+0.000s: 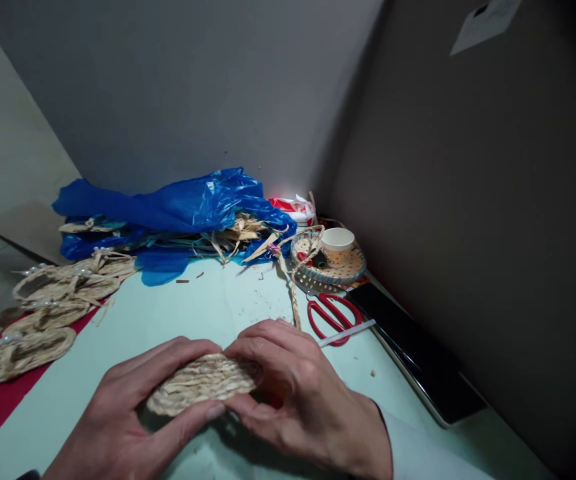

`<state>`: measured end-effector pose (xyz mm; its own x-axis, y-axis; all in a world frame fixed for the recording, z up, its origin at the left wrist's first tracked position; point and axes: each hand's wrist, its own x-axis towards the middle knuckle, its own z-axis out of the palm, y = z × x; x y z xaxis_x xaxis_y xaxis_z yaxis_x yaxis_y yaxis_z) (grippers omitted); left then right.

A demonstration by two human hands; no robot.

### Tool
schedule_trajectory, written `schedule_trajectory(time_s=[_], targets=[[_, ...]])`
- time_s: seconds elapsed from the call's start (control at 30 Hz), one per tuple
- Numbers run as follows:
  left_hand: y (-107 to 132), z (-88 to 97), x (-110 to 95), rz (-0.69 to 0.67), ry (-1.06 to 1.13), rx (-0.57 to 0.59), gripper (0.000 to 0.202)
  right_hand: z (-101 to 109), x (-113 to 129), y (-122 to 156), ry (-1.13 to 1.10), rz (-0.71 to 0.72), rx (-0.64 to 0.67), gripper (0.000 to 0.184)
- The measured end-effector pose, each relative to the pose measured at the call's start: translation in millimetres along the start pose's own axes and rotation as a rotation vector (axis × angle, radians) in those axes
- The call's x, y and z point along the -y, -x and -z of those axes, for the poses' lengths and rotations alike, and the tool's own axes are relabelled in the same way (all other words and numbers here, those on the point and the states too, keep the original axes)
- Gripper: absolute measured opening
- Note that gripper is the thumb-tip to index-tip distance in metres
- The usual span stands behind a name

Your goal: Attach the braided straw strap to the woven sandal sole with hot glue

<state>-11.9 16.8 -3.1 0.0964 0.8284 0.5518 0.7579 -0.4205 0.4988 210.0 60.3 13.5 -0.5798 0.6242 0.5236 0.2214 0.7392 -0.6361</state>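
Between my two hands is a small oval sole of braided straw, held just above the pale green table. My left hand grips its left side, thumb along the near edge and fingers over the far edge. At the other end my right hand pinches the straw sole with thumb and fingers, covering that end. An orange patch shows dimly inside the curl of my right hand; I cannot make out what it is. Red-handled scissors lie just beyond my right hand, with a whitish stick across them.
Several woven straw sandals with pearl beads lie at the left. A blue plastic bag with dry straw strips sits at the back. A round woven basket holds a paper cup. A black tablet-like slab lies along the right edge.
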Motion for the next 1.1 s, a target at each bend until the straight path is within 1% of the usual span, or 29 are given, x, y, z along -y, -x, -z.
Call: schedule_trajectory(time_s=[0.1,0.2,0.27,0.37,0.4,0.43,0.47,0.53,0.63,0.7,0.8,0.87,0.9,1.03,1.1], targets=[[3,-3.7,3,-0.017,0.033,-0.031,0.029,1,1,0,-0.006,0.005,0.006,0.024],[4,-6.8,7,0.052,0.080,-0.030,0.030,2,1,0,-0.026,-0.009,0.019,0.024],[3,-7.0,4,0.197,0.200,0.012,0.035,2,1,0,-0.024,-0.023,0.015,0.025],[0,-4.6,-9,0.538,0.537,0.077,0.048,2,-1,-2,0.001,-0.032,-0.005,0.028],[-2,-3.5,-14,0.626,0.626,0.084,0.052,2,-1,-2,0.008,-0.027,-0.014,0.028],[-3,-2.6,-18,0.688,0.687,0.078,0.054,1,-1,-2,0.013,-0.022,-0.019,0.028],[-4,-1.9,-21,0.721,0.719,0.073,0.054,1,-1,-2,0.014,-0.012,-0.020,0.027],[-5,-1.7,-23,0.756,0.723,0.075,0.049,0,-1,-1,0.020,0.014,-0.014,0.026],[-2,-3.5,-14,0.771,0.680,0.079,0.047,-1,0,2,0.050,0.045,0.023,0.024],[2,-4.8,-6,0.751,0.612,0.058,0.047,-3,3,4,0.062,0.057,0.038,0.023],[7,-5.5,1,0.680,0.446,-0.010,0.038,-5,7,7,0.049,0.061,0.022,0.024],[7,-5.3,-1,0.647,0.377,-0.031,0.036,-6,9,8,0.052,0.035,0.000,0.024],[7,-5.3,-4,0.653,0.368,-0.031,0.036,-7,9,8,0.044,0.024,-0.004,0.023],[2,-5.9,-19,0.766,0.416,-0.015,0.039,-8,7,8,-0.025,0.006,0.004,0.022],[0,-6.0,-24,0.817,0.437,-0.008,0.038,-8,6,7,-0.023,-0.019,0.008,0.022]])
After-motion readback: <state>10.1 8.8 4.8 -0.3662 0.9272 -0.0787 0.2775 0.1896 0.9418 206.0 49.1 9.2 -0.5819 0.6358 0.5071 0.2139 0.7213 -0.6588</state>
